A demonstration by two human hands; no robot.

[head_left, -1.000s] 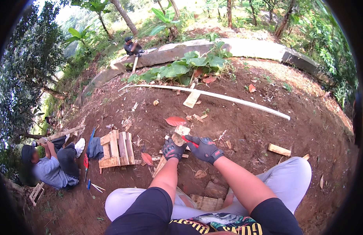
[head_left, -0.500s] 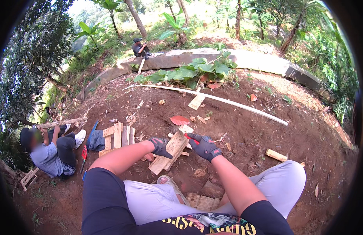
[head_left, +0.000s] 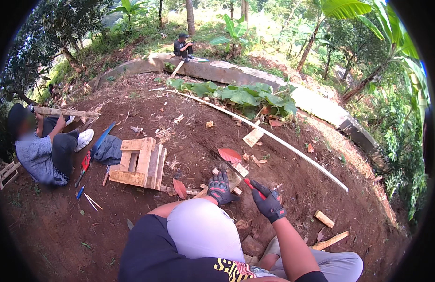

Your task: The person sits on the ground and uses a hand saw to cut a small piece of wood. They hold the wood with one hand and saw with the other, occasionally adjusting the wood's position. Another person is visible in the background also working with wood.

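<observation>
My right hand [head_left: 269, 205], in a dark glove, is closed round the red handle of a long knife [head_left: 234, 170]. Its dark narrow blade slants up and left above the ground. My left hand [head_left: 220, 189], also gloved, lies with fingers stretched out against a wooden board [head_left: 235, 180] in front of my raised knee. Much of that board is hidden by the hand and knee. A large red leaf [head_left: 230, 155] lies just past the blade.
A slatted wooden stool-like frame [head_left: 138, 164] stands left, near a blue-and-red saw [head_left: 91, 152]. A person [head_left: 43, 145] sits there holding a plank; another [head_left: 183, 48] sits on the far low wall. A long pale strip [head_left: 260, 127] crosses the soil. Wood blocks [head_left: 324, 219] lie right.
My view has turned left. My left hand has let its grip on the board loosen, and its fingers are now stretched out. The knife's blade now shows, raised clear of the wood.
</observation>
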